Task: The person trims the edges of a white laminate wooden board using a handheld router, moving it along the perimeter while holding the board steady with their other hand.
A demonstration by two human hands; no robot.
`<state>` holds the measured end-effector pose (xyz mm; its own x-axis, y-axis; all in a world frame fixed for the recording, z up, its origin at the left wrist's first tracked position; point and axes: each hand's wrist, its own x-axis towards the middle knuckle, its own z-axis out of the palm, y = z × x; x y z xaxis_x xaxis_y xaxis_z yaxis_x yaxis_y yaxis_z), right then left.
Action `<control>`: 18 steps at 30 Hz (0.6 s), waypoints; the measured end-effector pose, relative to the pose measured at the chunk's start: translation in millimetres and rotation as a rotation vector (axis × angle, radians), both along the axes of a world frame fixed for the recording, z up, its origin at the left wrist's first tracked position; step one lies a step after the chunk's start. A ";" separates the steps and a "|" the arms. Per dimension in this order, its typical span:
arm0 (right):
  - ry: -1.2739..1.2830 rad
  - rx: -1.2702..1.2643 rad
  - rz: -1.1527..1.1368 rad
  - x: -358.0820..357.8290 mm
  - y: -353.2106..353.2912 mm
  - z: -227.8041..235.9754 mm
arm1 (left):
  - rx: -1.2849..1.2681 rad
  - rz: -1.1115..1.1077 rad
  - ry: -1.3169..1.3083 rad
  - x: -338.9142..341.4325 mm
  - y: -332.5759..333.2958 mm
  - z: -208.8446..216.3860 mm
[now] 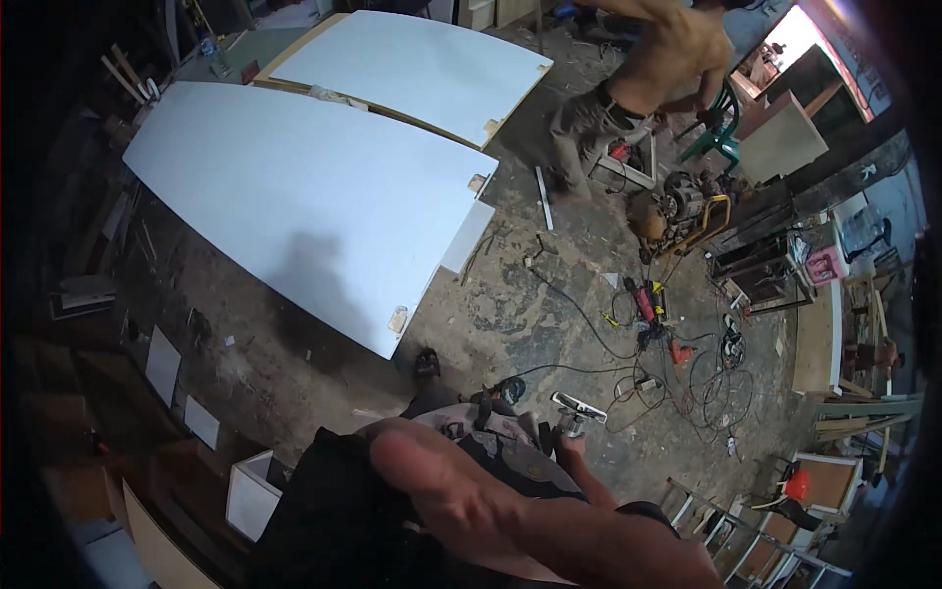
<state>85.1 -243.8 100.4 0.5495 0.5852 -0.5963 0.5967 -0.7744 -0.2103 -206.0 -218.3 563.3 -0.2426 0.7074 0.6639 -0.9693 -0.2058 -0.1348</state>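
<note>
Right hand's grip (pixel 570 447) closes on a metal tool (pixel 579 407) rising just above it.

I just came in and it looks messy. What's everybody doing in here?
It's a workshop. The camera wearer's right hand is raised close to the lens, over a dark cloth; whether it grips it is unclear. The left hand can't be made out. Below, another hand holds a tool. Two big white boards lie on the floor, and another person bends over near a machine.

Dusty concrete floor (pixel 491 314) (cable-strewn), large white panels (pixel 294 196), dim workshop light
</note>
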 end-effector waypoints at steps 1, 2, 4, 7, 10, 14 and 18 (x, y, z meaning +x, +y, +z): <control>-0.006 0.002 0.019 3.4 2.0 -6.1 | 0.008 -0.012 -0.013 2.5 -1.0 1.3; -0.012 0.013 0.035 7.1 4.9 -12.2 | 0.014 -0.027 -0.025 3.9 -0.7 3.0; -0.014 0.023 0.073 3.6 5.1 -14.1 | 0.028 -0.062 -0.039 7.2 -2.4 5.9; 0.075 0.015 0.071 -1.1 4.8 -6.7 | 0.057 -0.155 -0.052 13.3 0.7 4.4; 0.036 -0.047 0.086 16.9 11.8 -22.1 | 0.081 -0.288 -0.084 11.3 8.5 -1.0; 0.008 -0.073 0.109 25.1 0.4 -58.8 | -0.140 -0.227 -0.027 -1.5 23.0 -30.2; -0.016 -0.069 0.120 32.8 -2.2 -73.6 | -0.126 -0.201 0.159 -17.5 30.1 -57.8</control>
